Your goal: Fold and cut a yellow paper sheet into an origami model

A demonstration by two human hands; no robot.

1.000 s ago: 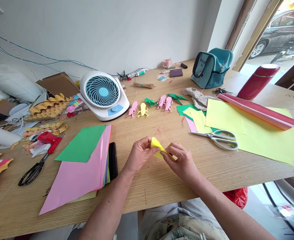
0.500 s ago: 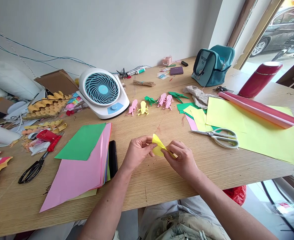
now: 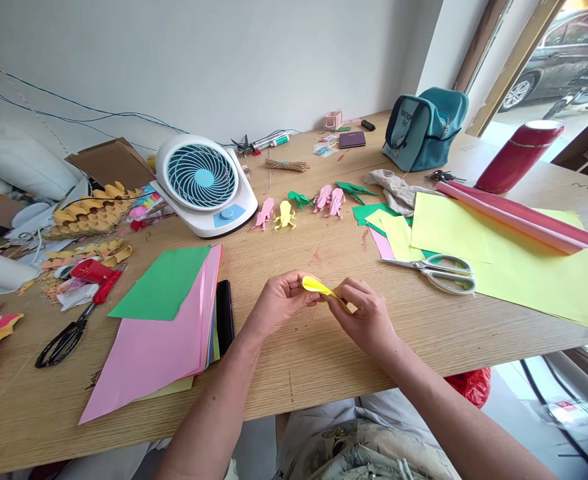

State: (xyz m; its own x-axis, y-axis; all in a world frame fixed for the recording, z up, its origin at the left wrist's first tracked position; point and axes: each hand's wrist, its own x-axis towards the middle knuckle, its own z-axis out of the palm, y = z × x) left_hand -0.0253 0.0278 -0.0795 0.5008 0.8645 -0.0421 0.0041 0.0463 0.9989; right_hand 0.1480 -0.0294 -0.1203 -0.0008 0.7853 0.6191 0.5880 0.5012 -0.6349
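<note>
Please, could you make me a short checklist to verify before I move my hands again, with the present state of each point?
1. Left hand grips the yellow paper: ok, thumb and fingers are on it.
2. Right hand grips it too: ok, at the opposite end.
3. Yellow paper is pressed flat: not ok, it curls open by the left hand.
4. Its edges are aligned: cannot tell, fingers cover part of it.
5. Pale-handled scissors are apart from both hands: ok, they lie on the table to the right.
6. Folded paper figures are untouched by the hands: ok, they sit farther back, beside the fan.
</note>
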